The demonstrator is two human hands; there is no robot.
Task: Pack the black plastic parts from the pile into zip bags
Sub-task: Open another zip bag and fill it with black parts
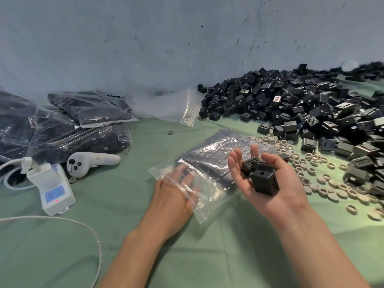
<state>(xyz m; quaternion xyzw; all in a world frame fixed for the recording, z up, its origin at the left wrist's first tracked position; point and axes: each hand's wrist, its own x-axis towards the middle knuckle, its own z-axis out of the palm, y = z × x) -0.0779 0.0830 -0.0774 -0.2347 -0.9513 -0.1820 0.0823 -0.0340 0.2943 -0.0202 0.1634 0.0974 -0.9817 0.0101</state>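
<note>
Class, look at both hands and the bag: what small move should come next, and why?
Probably tip the right hand toward the zip bag and let the black parts slide in. They lie loose on its upturned palm beside the bag, and the left hand has its fingers inside the bag's mouth, apparently spreading it.

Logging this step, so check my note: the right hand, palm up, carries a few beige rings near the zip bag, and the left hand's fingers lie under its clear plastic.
One point is wrong: in the head view the right hand, palm up, carries black plastic parts, not the beige rings lying nearby. The rest stands.
</note>
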